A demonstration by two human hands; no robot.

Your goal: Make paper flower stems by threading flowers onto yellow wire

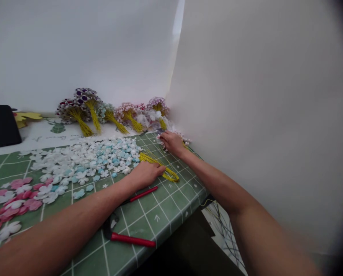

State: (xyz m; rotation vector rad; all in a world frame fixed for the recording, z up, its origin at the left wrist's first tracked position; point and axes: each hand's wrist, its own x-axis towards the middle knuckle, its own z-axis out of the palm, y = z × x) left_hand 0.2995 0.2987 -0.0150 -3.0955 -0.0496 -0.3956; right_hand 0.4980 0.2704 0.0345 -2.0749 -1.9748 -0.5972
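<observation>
My left hand point(147, 173) lies palm down on a bundle of yellow wire stems point(160, 168) on the green cutting mat point(162, 209). My right hand point(171, 142) reaches farther back, fingers resting among small white beaded flowers point(182, 136) near the wall corner; whether it grips one I cannot tell. A heap of white and pale blue paper petals point(93, 157) spreads left of both hands. Red-handled pliers point(131, 226) lie under my left forearm near the mat's front edge.
Several finished bouquets with yellow stems point(85, 109) lean against the white backdrop. Pink and white petals point(10, 195) lie at the left. A black object point(2, 125) stands at the far left. The table edge drops off at the right front.
</observation>
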